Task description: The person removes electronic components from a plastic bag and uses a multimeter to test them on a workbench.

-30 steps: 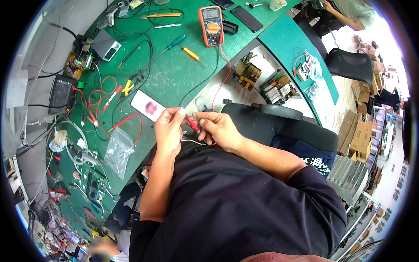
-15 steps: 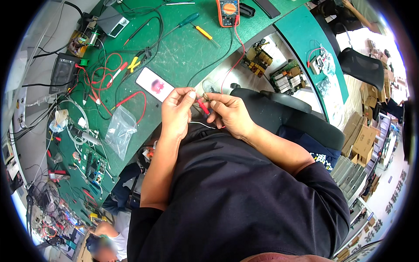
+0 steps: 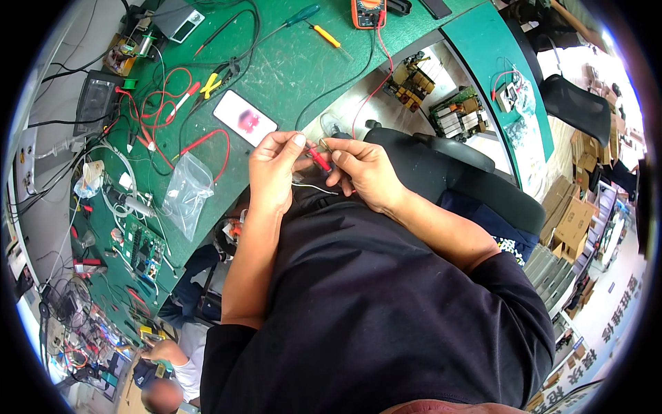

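My left hand (image 3: 272, 172) and my right hand (image 3: 369, 172) meet in front of my body, close to the bench edge. My right fingers curl around a red test lead clip (image 3: 320, 160), its dark end pointing down toward the lap. The thumb and forefinger of my left hand are pinched together at the clip's upper end; whatever lies between them is too small to make out. A thin white wire (image 3: 314, 186) runs below the hands. Just beyond my left hand lies a phone (image 3: 245, 119) with a lit screen.
An orange multimeter (image 3: 369, 12) with red and black leads sits at the far bench edge. Screwdrivers (image 3: 324, 34), yellow-handled pliers (image 3: 210, 85), a plastic bag (image 3: 189, 193) and a green circuit board (image 3: 145, 252) lie on the green bench. A chair (image 3: 448, 165) stands right; another person (image 3: 176, 366) is lower left.
The view has shifted slightly, so bench items sit a little higher. My hands keep nearly the same hold, close together. The person at lower left has moved an arm.
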A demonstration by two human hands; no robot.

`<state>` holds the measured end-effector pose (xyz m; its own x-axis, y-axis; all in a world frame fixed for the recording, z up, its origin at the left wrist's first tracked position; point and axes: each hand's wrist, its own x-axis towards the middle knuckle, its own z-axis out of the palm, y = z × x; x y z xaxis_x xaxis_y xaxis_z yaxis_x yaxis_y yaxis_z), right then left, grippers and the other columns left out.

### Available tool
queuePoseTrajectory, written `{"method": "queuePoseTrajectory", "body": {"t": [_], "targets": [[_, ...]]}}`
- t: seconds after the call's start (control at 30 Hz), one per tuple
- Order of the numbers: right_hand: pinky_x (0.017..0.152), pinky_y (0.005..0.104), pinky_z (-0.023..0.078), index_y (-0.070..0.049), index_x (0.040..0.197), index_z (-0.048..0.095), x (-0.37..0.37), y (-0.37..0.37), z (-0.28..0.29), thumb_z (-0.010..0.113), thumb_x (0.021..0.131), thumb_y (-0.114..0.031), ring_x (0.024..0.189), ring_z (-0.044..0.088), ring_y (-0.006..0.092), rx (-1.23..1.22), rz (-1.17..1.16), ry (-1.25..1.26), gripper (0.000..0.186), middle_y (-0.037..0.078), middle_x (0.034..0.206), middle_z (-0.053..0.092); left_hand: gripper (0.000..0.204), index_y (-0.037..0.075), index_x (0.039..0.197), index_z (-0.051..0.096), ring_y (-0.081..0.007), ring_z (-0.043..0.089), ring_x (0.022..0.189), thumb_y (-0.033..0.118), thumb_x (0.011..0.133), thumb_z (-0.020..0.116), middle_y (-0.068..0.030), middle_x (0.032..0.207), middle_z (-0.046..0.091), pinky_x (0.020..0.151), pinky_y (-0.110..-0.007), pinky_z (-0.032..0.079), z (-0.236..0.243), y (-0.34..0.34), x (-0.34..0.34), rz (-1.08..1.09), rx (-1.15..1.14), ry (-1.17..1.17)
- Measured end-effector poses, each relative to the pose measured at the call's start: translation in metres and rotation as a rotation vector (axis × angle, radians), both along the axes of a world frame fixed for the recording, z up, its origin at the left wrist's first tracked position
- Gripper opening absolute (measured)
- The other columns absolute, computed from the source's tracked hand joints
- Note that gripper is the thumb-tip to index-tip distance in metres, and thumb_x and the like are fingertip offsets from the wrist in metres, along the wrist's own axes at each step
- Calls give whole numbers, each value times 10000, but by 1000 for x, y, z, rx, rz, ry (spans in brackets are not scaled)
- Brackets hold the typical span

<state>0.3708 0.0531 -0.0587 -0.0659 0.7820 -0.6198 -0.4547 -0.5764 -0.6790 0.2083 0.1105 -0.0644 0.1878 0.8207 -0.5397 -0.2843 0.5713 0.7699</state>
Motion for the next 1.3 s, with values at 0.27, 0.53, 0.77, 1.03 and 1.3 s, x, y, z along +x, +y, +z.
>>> {"method": "queuePoseTrajectory", "body": {"t": [0.27,0.53,0.77,1.03,1.3], "targets": [[431,188,458,41,1216,591,-3,-1,1,557,958,-90,594,627,83,11,22,21,292,68,790,670,84,29,960,607,-144,663,818,99,922,636,-72,899,665,710,-271,561,0,-5,-6,9,-46,-56],[426,189,453,26,1163,623,-4,-1,13,577,959,-128,586,614,75,-19,41,15,261,57,835,664,95,33,966,592,-170,653,843,95,915,643,-87,912,662,790,-325,532,-5,-17,-10,40,-4,-97],[496,205,500,16,1132,630,-5,-1,5,592,959,-170,595,600,70,-32,108,11,257,43,875,662,93,5,974,588,-173,658,840,79,929,622,-98,916,662,790,-316,549,-3,-26,-12,79,22,-141],[541,223,530,24,1151,601,-5,1,21,568,960,-137,610,599,81,-54,168,-48,252,50,879,641,83,7,973,578,-170,649,842,74,935,610,-95,921,652,789,-321,544,-1,-28,-13,91,30,-106],[524,222,531,32,1149,589,-9,-1,18,550,965,-120,580,602,86,5,117,4,241,62,881,645,75,16,960,581,-161,662,778,79,933,613,-88,887,659,727,-303,552,-1,-25,-13,112,5,-105]]}}
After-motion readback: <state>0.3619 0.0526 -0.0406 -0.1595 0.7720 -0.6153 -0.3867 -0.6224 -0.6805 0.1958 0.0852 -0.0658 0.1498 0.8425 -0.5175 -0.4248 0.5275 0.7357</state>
